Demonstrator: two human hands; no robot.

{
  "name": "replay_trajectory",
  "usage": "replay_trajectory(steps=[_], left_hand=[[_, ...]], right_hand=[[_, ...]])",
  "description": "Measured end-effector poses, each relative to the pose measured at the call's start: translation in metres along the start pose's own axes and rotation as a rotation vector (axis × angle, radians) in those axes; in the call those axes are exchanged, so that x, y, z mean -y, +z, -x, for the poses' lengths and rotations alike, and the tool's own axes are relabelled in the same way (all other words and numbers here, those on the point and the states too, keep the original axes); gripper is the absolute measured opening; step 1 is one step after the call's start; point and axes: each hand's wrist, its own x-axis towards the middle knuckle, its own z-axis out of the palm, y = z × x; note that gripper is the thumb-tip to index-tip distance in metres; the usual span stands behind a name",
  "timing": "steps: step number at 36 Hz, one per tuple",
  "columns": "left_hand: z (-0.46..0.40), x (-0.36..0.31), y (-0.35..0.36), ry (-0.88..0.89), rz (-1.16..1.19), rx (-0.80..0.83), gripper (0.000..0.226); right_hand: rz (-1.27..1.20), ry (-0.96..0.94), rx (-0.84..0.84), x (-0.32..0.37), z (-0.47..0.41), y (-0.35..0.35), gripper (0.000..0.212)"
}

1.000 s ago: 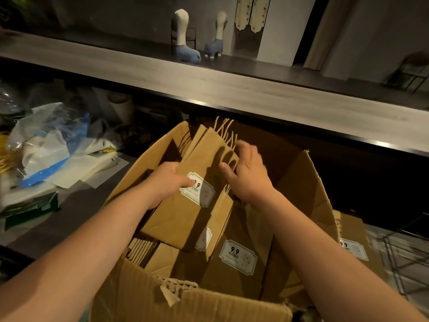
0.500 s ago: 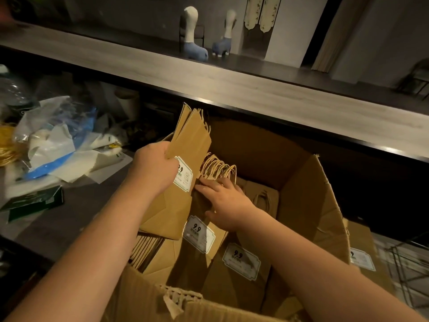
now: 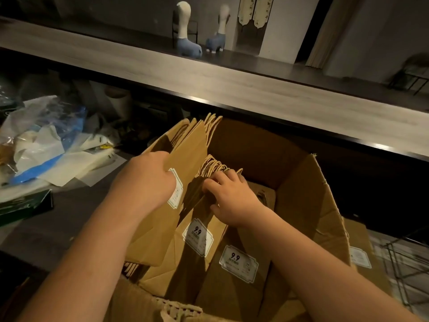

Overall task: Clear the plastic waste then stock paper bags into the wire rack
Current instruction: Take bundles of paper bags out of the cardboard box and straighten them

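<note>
Left hand (image 3: 148,180) grip clamped on paper bags (image 3: 185,154), right hand (image 3: 229,196) pinching twine handles (image 3: 212,165) beside

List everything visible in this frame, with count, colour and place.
cardboard box: one, brown, open, centre
paper bags: several, brown with white labels, standing in the box; one bunch raised at its left
plastic waste: a heap, clear, white and blue, on the surface at left
wire rack: one, dark, lower right edge
counter: one, pale wood, across the top
figurines: two, blue and white, beyond the counter
left hand: grips the raised bunch
right hand: fingers curled over bag handles in the box
</note>
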Motion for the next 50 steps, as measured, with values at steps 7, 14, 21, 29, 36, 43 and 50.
replay_trajectory(steps=[7, 14, 21, 29, 36, 43, 50], left_hand=[[0.007, -0.005, -0.016, 0.030, 0.113, -0.010, 0.011], [0.013, -0.012, -0.045, 0.054, 0.180, -0.145, 0.010], [0.006, -0.014, -0.009, 0.039, 0.200, 0.037, 0.014], [0.008, -0.011, 0.019, 0.054, 0.327, 0.246, 0.008], [0.008, -0.008, 0.023, 0.134, 0.379, 0.250, 0.013], [0.010, -0.007, 0.028, 0.208, 0.406, 0.297, 0.027], [0.016, -0.015, 0.038, 0.220, 0.403, 0.382, 0.033]], right_hand=[[0.020, 0.007, -0.037, -0.012, 0.003, -0.013, 0.022], [0.029, 0.008, -0.021, -0.022, 0.007, -0.017, 0.021], [-0.111, -0.052, 0.024, -0.028, 0.009, -0.028, 0.015], [-0.152, -0.101, -0.150, -0.039, 0.017, -0.048, 0.024], [-0.334, -0.122, -0.289, -0.041, 0.021, -0.055, 0.024], [-0.506, -0.026, -0.370, -0.031, 0.023, -0.062, 0.034], [-0.444, -0.047, -0.385, -0.016, 0.021, -0.066, 0.047]])
